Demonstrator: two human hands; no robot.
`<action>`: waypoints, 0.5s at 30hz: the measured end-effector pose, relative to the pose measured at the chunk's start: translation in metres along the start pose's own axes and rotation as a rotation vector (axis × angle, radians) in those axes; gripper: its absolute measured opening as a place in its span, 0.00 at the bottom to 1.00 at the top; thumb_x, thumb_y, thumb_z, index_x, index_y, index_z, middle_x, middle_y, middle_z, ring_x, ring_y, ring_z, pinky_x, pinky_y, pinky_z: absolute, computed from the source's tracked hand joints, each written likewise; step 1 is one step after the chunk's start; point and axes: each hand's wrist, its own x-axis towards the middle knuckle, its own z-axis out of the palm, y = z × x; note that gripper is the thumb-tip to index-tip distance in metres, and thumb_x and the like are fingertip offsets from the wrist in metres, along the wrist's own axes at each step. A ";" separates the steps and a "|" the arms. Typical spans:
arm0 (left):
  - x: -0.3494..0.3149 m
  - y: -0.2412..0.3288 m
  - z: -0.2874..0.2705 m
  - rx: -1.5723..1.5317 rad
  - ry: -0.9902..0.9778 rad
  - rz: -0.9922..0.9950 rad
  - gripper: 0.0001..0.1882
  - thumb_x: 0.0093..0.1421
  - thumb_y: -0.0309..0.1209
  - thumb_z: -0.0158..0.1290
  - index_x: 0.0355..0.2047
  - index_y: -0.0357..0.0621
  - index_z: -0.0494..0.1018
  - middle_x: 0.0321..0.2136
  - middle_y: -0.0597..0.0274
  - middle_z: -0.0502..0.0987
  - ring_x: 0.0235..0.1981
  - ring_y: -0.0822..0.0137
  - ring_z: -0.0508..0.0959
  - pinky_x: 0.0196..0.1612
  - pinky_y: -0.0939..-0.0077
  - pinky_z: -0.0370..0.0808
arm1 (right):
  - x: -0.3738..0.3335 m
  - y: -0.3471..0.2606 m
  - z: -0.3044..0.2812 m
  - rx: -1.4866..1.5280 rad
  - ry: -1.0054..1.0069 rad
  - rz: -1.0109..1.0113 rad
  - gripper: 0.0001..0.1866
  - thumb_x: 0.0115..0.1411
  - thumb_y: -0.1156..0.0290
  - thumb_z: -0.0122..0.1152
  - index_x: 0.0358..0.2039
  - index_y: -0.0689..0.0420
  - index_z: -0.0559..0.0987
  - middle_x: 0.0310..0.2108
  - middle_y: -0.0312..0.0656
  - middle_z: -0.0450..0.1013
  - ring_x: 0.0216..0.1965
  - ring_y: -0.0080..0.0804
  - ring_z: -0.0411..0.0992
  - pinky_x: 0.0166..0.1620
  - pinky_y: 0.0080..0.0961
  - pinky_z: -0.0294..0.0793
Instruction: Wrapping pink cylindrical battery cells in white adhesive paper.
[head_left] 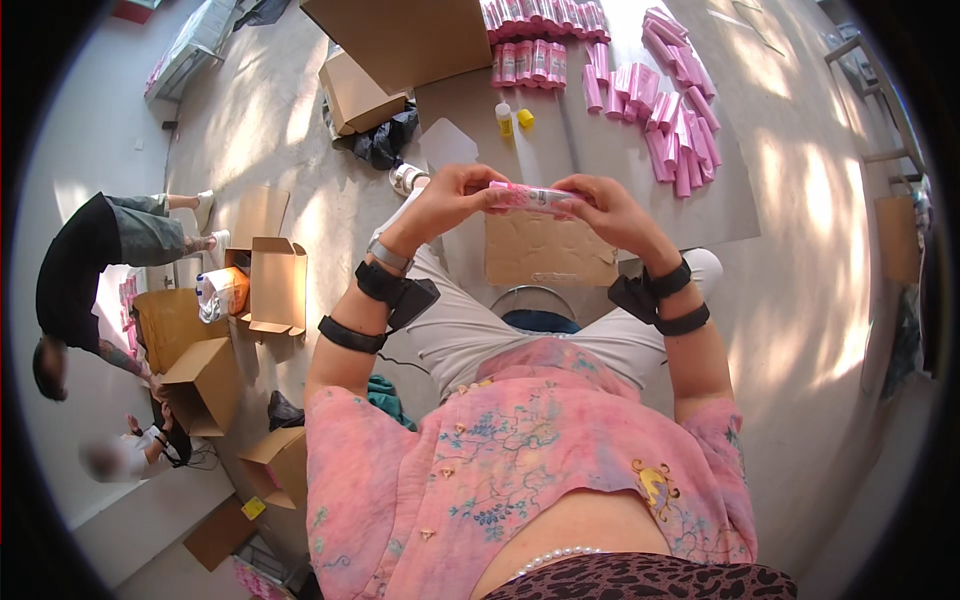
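Observation:
Between my two hands, held level over my lap, is a pink cylindrical package point(538, 198) with a pale printed wrapper. My left hand point(462, 203) pinches its left end, and the fingers of my right hand point(612, 208) close round its right end. Just beyond the hands stand what looks like an uncapped glue stick point(504, 122) with a yellow label and a yellow cap point(526, 118). A white sheet point(449, 144) lies near my left hand. Below the package is a flat brown piece of cardboard point(550, 252).
Pink packages point(530, 62) stand in rows at the far side, with plain pink tubes point(684, 140) heaped to their right. A large cardboard box point(400, 40) stands far left, beside a black plastic bag point(385, 140). Left, two other people are near open boxes point(203, 385).

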 end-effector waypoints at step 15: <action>0.000 0.006 0.006 -0.155 0.149 0.179 0.12 0.65 0.28 0.64 0.46 0.36 0.79 0.40 0.60 0.83 0.41 0.72 0.83 0.47 0.75 0.82 | -0.009 -0.010 -0.005 0.258 -0.034 0.079 0.17 0.73 0.71 0.57 0.56 0.69 0.76 0.45 0.42 0.80 0.45 0.25 0.79 0.52 0.24 0.79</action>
